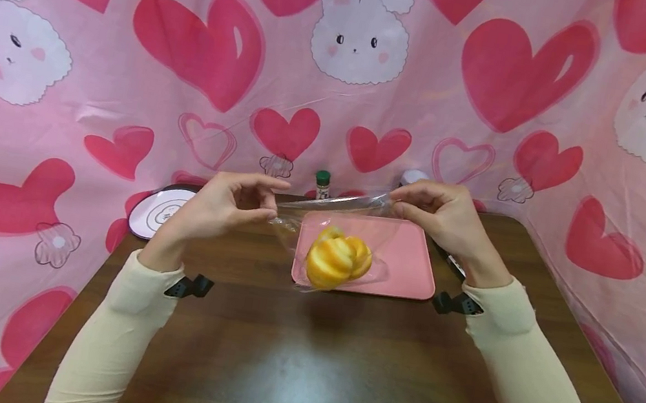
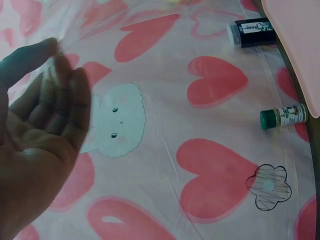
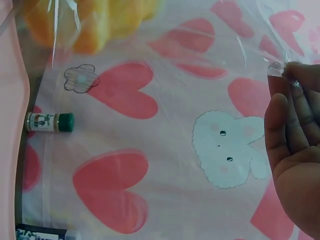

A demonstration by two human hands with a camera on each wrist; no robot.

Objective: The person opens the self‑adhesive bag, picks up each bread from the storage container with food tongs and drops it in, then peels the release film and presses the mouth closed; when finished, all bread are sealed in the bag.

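A clear plastic bag (image 1: 290,209) is stretched between both hands above the table, with a golden bread roll (image 1: 331,262) hanging low inside it. My left hand (image 1: 228,205) pinches the bag's upper left corner between thumb and fingers. At the opposite upper corner, my right hand (image 1: 440,215) grips gathered plastic in its fingertips, and the right wrist view shows the bunched film (image 3: 275,69) there. Behind the bag lies a pink tray (image 1: 404,262), which the roll overlaps in the head view. The roll's yellow side (image 3: 95,22) also appears blurred through the film in the right wrist view.
A green-capped jar (image 1: 322,184) stands at the back of the brown wooden table (image 1: 296,379). To the left is a white round plate (image 1: 155,211) with a dark rim. A dark, white-topped container (image 2: 255,32) sits behind the right hand. Pink heart-and-rabbit cloth surrounds the table.
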